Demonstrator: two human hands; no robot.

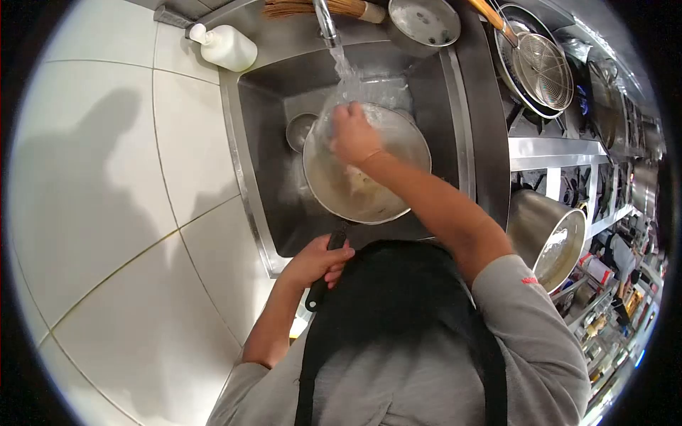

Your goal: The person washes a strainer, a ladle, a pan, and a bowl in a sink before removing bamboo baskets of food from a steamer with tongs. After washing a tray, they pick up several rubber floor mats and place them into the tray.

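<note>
A large round pan [369, 202] with a black handle sits in the metal sink [277, 220], with cloudy water inside it. My left hand [320, 263] is wrapped round the black handle [335, 248] at the sink's front edge. Over the pan's upper left part is my right hand [349, 135], fingers closed, just below the running water [344, 67] from the faucet [325, 21]. What it grips, if anything, is hidden by the hand and splashing. A small metal bowl [300, 132] lies in the sink, left of the pan.
A white soap bottle [231, 48] stands at the sink's back left corner. Behind are a straw brush [320, 8] and a metal pot [424, 21]. Strainers [543, 71] rest on a pan on the stove at right; a large pot [543, 227] lies nearer. A person [621, 255] is far off.
</note>
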